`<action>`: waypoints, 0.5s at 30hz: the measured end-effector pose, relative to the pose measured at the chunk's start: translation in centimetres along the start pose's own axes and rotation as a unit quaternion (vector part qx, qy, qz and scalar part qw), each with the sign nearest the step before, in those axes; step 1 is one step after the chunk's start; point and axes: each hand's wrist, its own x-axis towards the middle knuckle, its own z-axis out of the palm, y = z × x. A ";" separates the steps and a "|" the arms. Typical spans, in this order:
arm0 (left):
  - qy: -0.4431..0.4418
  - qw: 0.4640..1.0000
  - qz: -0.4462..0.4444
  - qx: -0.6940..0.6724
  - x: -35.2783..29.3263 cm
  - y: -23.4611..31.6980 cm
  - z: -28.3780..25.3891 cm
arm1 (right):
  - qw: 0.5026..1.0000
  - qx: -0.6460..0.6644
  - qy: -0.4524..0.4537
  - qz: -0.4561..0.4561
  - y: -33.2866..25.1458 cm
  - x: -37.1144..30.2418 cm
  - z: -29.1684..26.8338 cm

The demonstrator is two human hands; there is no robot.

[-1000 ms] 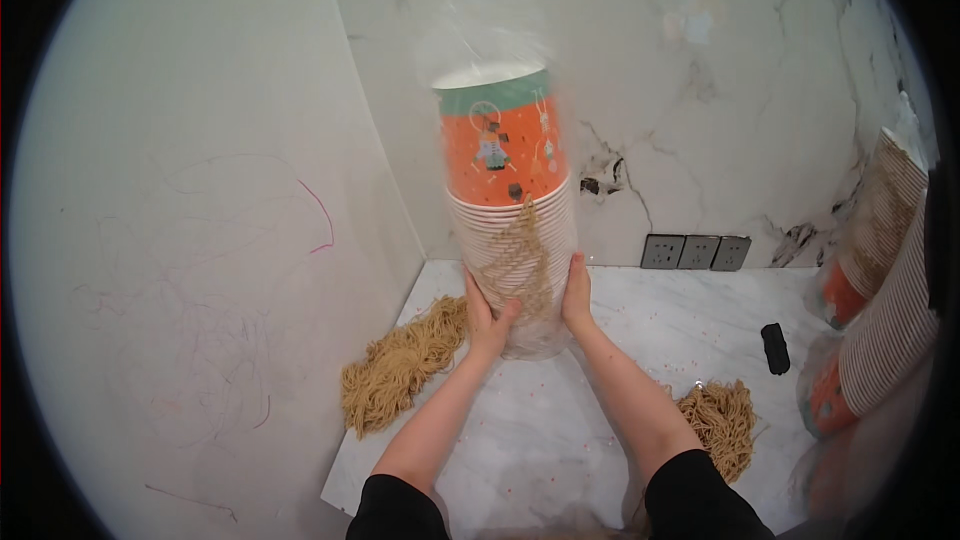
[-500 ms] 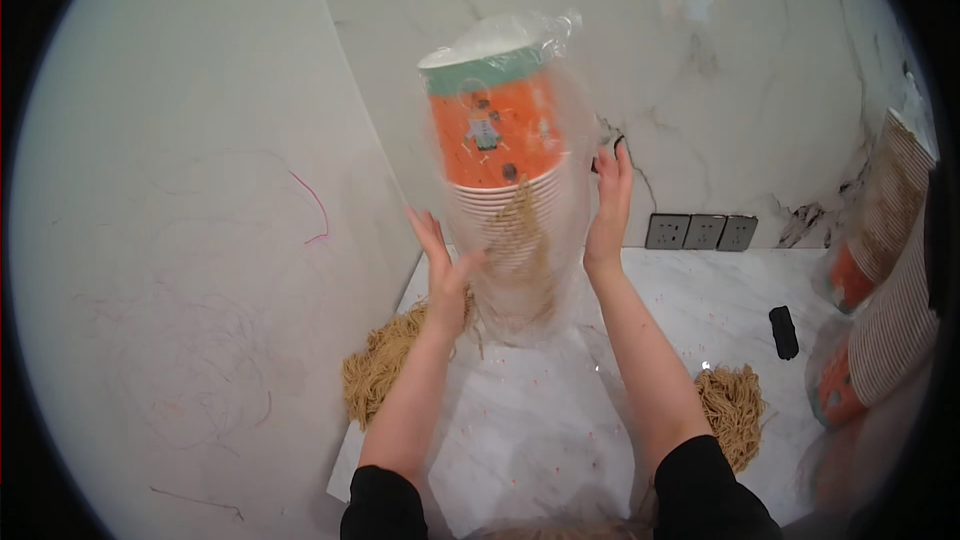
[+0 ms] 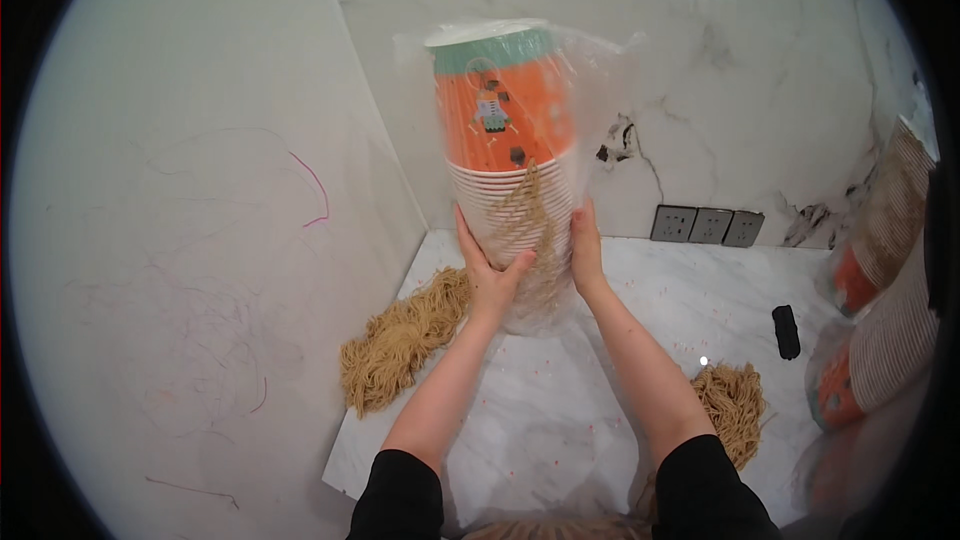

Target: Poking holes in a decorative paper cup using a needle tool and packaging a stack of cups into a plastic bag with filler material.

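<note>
A tall stack of nested paper cups point(image 3: 503, 130), orange with a green band and white rims, stands upright in a clear plastic bag point(image 3: 600, 60). My left hand point(image 3: 492, 275) is closed on the lower left side of the stack, its thumb across the front. On the lower right side, my right hand point(image 3: 587, 250) presses against the bagged cups, with its far fingers hidden behind them. Tan strands point(image 3: 535, 210) show along the front of the stack; whether they lie inside or outside the bag I cannot tell.
Bundles of tan yarn-like strands lie left point(image 3: 400, 345) and right point(image 3: 735, 410) on the white marbled table point(image 3: 540, 440). A small black object point(image 3: 786, 332) lies at right, near more bagged cup stacks point(image 3: 880, 340). Dark sockets point(image 3: 708, 225) sit on the back wall.
My hands were spread apart beside the stack; now both have come in and closed on its lower sides. The stack has straightened slightly, and the bag's top flares outward to the right.
</note>
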 end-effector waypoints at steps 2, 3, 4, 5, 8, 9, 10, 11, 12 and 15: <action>-0.007 0.999 -0.020 -0.040 -0.5 -0.4 0.7 | 0.999 0.023 0.014 0.022 2.7 -0.4 -1.4; 0.001 0.999 -0.014 -0.043 -0.8 -0.7 0.6 | 0.997 0.054 0.018 0.044 2.9 -0.6 -1.2; 0.009 0.999 -0.007 -0.047 -1.0 -0.9 0.4 | 0.997 0.054 0.019 0.048 3.0 -1.0 -0.9; 0.007 0.999 -0.011 -0.045 -1.3 -1.1 0.3 | 0.999 0.026 0.027 0.025 3.3 -1.3 -0.5; 0.018 0.998 -0.028 -0.060 -1.7 -1.6 0.3 | 0.999 -0.016 0.045 -0.004 3.2 -1.9 -0.3; 0.020 0.997 -0.039 -0.068 -2.0 -2.0 0.2 | 0.998 -0.029 0.055 -0.010 3.2 -2.2 -0.3; 0.022 0.996 -0.049 -0.075 -2.4 -2.4 0.1 | 0.998 -0.028 0.056 -0.008 3.1 -2.3 -0.4; 0.020 0.996 -0.052 -0.073 -2.8 -2.8 0.0 | 0.998 -0.040 0.058 -0.003 3.1 -2.2 -0.6; 0.012 0.994 -0.061 -0.085 -3.2 -3.3 0.0 | 0.997 -0.054 0.060 0.001 3.2 -2.2 -0.8; -0.025 0.990 -0.096 -0.097 -3.5 -5.8 -2.1 | 0.998 -0.011 0.069 0.008 3.7 -2.6 0.2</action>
